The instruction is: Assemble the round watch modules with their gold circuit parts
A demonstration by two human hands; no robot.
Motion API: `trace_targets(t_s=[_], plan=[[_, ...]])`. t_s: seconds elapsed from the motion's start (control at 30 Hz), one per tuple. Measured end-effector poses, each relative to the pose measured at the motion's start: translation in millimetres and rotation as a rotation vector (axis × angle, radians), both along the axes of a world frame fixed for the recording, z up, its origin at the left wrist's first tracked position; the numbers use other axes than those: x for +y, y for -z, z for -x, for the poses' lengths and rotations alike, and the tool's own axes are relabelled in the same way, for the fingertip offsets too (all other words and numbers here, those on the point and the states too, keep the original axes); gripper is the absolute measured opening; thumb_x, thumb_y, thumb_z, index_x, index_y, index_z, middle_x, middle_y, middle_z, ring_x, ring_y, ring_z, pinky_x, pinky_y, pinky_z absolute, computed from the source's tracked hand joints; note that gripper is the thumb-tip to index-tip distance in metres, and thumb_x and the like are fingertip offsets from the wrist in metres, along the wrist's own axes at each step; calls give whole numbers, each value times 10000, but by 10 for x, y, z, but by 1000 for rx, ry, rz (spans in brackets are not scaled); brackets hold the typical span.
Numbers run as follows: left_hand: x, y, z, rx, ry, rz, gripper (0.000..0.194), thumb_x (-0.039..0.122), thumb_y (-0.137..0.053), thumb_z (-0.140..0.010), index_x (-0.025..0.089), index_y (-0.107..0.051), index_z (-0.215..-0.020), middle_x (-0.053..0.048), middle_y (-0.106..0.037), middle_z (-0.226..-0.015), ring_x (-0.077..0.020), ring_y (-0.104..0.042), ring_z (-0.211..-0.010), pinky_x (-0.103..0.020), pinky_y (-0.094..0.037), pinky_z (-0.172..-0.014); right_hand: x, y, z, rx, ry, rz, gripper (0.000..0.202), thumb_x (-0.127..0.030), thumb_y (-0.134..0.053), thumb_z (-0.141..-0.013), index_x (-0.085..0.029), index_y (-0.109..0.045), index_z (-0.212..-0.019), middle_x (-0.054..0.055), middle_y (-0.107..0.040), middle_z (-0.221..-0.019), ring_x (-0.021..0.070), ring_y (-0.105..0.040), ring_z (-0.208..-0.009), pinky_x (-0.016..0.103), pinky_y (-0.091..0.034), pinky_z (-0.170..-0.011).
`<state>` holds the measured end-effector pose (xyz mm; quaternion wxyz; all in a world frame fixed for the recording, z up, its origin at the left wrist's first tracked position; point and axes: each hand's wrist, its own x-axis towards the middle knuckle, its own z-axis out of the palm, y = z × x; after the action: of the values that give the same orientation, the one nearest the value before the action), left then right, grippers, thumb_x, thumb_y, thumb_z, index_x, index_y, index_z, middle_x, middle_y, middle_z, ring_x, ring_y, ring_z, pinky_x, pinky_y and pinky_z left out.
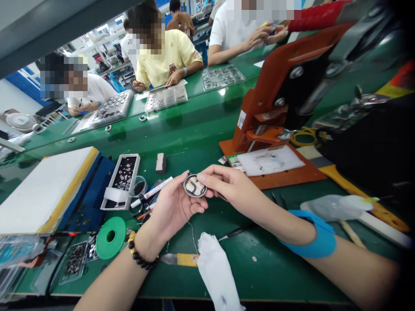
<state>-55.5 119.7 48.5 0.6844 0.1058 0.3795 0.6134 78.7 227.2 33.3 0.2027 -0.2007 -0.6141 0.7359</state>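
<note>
A small round watch case (195, 186) with a dark rim and a pale inside is held up over the green bench. My left hand (171, 203) grips its left side, palm turned up, thumb along the edge. From the right, my right hand (225, 181) pinches the rim, its thumb lying over the case's upper right edge. Below the hands lie a white cloth (215, 268), a knife-like blade with a yellow-wrapped handle (186, 259) and dark tweezers (238, 231).
An orange lever press (259, 108) stands at right. At left are a blue box (87, 194), a parts tray (125, 172), a green spool (111, 237) and a marker (152, 192). Across the bench, several people work beside parts trays (167, 98).
</note>
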Motion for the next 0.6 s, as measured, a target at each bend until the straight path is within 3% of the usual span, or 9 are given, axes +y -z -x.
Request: trace_targets(t_s=[0.6], plan=[[3, 5, -2, -21, -8, -5, 490, 337, -379, -1073, 49, -730, -889, -133, -723, -775, -157, -711, -606, -197, -608, -575, 9, 1, 11, -5, -16, -27, 398, -581, -701, -875, -187, -659, -839, -33, -562, -620, 101, -470, -568, 275, -388, -578]])
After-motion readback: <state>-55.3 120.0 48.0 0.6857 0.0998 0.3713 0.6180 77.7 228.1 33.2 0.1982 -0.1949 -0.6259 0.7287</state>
